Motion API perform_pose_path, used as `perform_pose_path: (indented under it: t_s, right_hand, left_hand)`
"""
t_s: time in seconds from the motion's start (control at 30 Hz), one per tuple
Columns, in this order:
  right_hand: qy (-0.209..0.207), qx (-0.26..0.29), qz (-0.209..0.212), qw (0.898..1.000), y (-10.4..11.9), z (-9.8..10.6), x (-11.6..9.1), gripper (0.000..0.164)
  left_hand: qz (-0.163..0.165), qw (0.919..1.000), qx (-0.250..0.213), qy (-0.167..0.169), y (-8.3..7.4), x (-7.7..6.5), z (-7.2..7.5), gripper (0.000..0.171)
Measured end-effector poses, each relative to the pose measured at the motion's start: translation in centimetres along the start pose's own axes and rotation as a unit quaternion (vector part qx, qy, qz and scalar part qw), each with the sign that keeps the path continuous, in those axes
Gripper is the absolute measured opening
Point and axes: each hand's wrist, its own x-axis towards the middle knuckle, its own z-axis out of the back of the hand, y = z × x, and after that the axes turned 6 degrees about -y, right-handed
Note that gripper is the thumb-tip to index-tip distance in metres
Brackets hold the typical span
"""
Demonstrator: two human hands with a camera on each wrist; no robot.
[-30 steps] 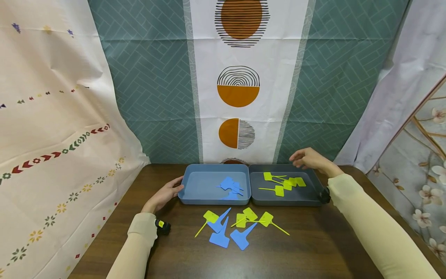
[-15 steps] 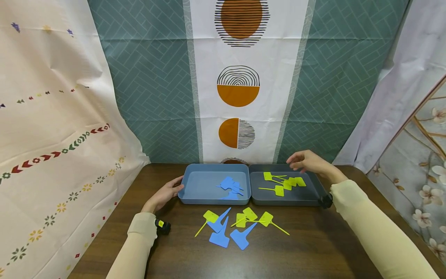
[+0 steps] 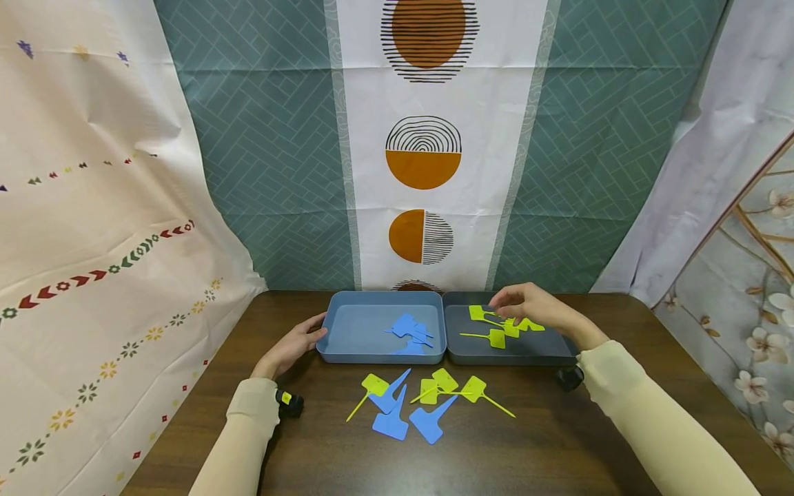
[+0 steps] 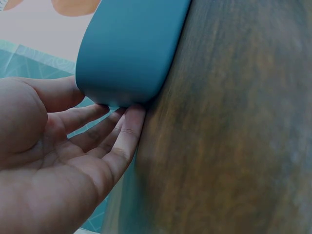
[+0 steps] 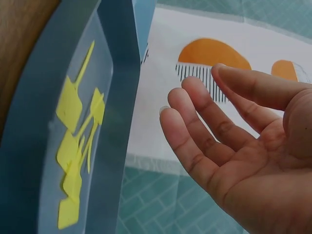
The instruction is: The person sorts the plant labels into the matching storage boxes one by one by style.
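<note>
My left hand point(image 3: 296, 348) rests its fingertips against the outside of the left end of the light blue tray point(image 3: 353, 357). Seen from the left wrist, the fingers are spread along the tray wall point(image 4: 131, 48), low by the tabletop. Above the dark grey tray point(image 3: 546, 358) is my right hand point(image 3: 540, 308), its fingers loosely bent and holding nothing. Several yellow plant labels point(image 3: 497, 339) lie in that tray, partly hidden by the right hand in the head view; the right wrist view shows these yellow labels point(image 5: 70, 105) overlapping. Blue plant labels point(image 3: 406, 325) are heaped in the light blue tray.
In front of the trays, yellow labels point(image 3: 474, 388) and blue T-shaped labels point(image 3: 391, 424) lie mixed on the brown wooden table point(image 3: 496, 461). The two trays stand side by side at the back edge, before a patterned curtain point(image 3: 279, 172).
My right hand has moved left and lower over the dark grey tray, from its back right corner to above the yellow labels. The left hand stays at the light blue tray.
</note>
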Motion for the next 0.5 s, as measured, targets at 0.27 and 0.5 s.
perform_pose_path:
  t_s: [0.27,0.5]
  right_hand:
    - [0.007,0.019,0.007,1.0,0.4,-1.9,-0.1,0.026]
    - [0.011,0.027,0.018,0.999,0.6,-3.2,-0.1,0.026]
  left_hand:
    - [0.001,1.0,-0.002,0.0,-0.1,0.0,0.0,0.06]
    - [0.007,1.0,0.002,-0.003,-0.2,-0.1,-0.1,0.06]
